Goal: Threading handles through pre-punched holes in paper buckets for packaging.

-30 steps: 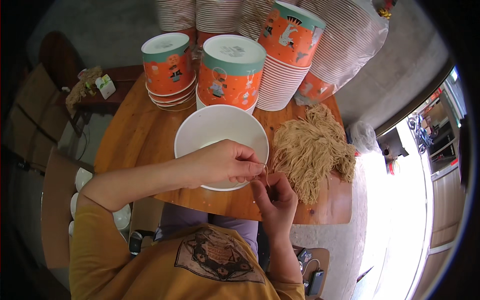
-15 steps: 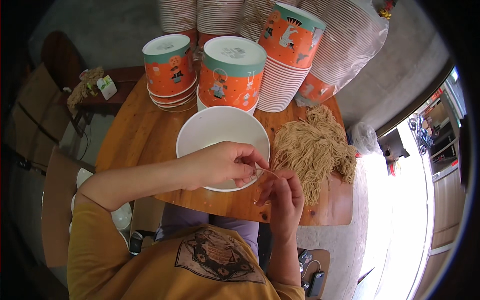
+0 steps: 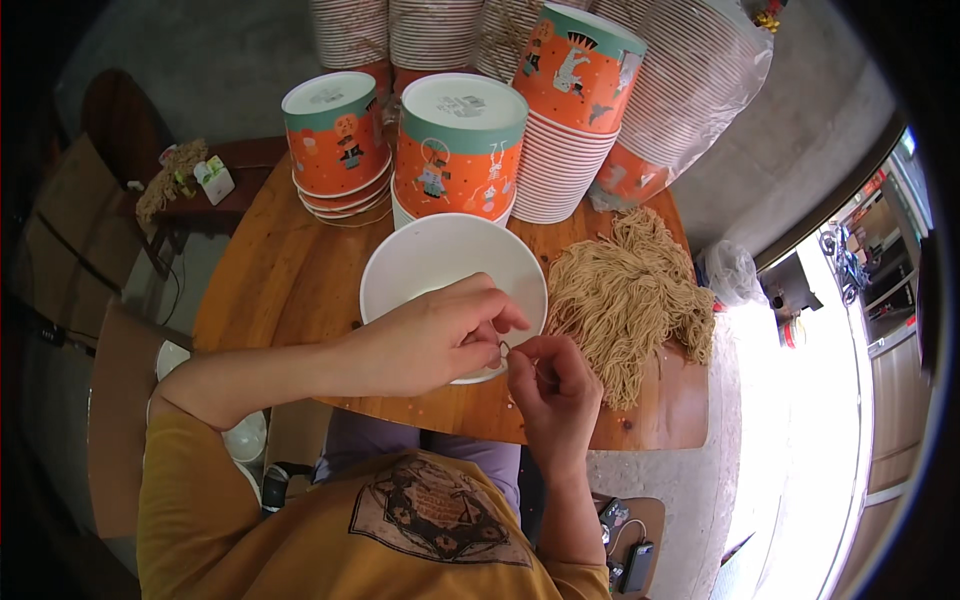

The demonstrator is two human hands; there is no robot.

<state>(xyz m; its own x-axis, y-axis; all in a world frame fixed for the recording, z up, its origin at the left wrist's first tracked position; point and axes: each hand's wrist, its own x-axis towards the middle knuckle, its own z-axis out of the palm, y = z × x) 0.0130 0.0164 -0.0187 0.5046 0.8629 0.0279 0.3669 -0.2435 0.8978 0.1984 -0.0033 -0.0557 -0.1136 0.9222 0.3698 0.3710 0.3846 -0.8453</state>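
Observation:
A white paper bucket [image 3: 425, 255] sits on the wooden table in front of me, its open mouth facing up. Across its near rim reaches my left hand [image 3: 440, 335], thumb and fingers pinched on a thin cord [image 3: 504, 347]. My right hand [image 3: 558, 395] is closed on the same cord just to the right, by the bucket's near right rim. Only a short loop of the cord shows between the fingertips; the rest is hidden by the hands. A heap of beige cords [image 3: 625, 300] lies on the table to the right of the bucket.
Upside-down orange and green buckets [image 3: 460, 165] stand in stacks behind the open one, with a taller leaning stack [image 3: 575, 110] and a plastic-wrapped stack [image 3: 690, 90] at the back right. The wooden table [image 3: 260, 300] has a curved edge near my lap. More cords [image 3: 172, 180] lie on a bench at left.
Both hands have come closer together, the right one moving left toward the left fingertips. The cord stretched between them now shows as a small loop. The bucket appears slightly further right.

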